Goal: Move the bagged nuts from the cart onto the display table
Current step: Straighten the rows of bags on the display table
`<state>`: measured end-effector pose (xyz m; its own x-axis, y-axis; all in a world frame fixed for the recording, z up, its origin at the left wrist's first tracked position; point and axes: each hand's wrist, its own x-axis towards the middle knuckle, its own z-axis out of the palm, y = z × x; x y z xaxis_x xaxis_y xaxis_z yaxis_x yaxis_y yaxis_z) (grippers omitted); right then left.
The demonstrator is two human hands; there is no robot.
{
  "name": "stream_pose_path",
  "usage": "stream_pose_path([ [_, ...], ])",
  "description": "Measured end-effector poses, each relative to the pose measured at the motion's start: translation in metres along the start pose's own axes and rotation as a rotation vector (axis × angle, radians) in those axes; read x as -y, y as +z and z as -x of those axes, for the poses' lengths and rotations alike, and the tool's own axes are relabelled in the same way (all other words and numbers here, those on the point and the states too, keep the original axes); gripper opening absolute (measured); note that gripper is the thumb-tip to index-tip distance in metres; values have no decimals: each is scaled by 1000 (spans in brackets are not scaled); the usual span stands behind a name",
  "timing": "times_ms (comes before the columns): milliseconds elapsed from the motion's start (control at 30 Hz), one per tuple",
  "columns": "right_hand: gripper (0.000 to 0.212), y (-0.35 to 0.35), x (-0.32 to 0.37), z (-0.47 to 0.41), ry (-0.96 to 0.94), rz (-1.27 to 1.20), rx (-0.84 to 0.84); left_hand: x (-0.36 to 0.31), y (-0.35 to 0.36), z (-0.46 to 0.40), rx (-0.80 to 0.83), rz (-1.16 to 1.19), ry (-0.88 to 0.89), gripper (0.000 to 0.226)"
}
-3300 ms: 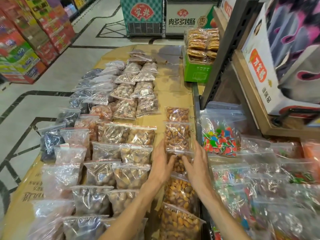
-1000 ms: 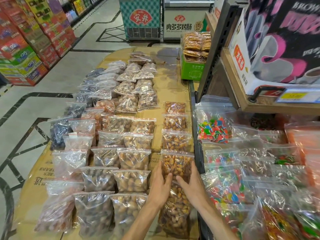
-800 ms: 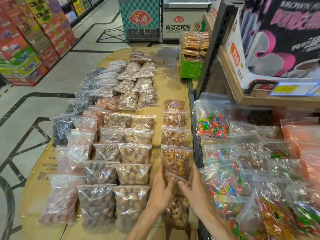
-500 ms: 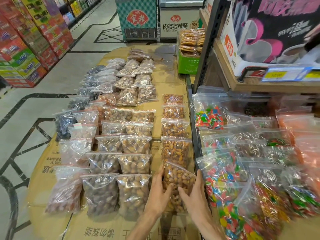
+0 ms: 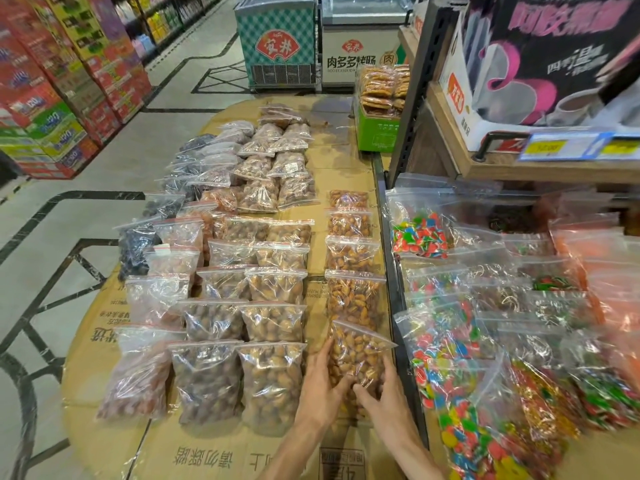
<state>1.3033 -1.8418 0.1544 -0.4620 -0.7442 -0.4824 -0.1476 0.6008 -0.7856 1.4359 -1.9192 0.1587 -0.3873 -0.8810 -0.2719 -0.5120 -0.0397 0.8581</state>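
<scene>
A clear zip bag of orange-brown nuts [image 5: 356, 351] lies at the near end of the right-hand column on the cardboard-covered display table [image 5: 346, 171]. My left hand [image 5: 320, 386] grips its left side and lower edge. My right hand [image 5: 384, 393] grips its lower right corner. Beyond it, a bigger nut bag [image 5: 353, 299] and several smaller ones run away from me in the same column. Rows of bagged nuts [image 5: 273, 320] and dark dried fruit [image 5: 136, 244] fill the table to the left. The cart is out of sight.
To the right, past a black metal rail [image 5: 398, 327], lie many bags of coloured candy [image 5: 446, 358]. A wooden shelf [image 5: 502, 168] with boxes overhangs them. A green crate of baked snacks [image 5: 377, 126] stands at the table's far end. Freezers and stacked cartons line the aisle.
Both hands slid toward me along the right column, from bag to bag. They now hold the nearest bag, whose top edge has lifted and tilted.
</scene>
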Motion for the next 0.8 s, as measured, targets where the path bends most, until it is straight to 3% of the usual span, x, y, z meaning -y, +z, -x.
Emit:
stream_pose_path([
  [333,107,1,6,-8,-76,-22,-6,-3,5,1,-95,79,61,85],
  [800,93,-2,-2,-18,-125,41,4,3,5,3,-85,72,118,80],
])
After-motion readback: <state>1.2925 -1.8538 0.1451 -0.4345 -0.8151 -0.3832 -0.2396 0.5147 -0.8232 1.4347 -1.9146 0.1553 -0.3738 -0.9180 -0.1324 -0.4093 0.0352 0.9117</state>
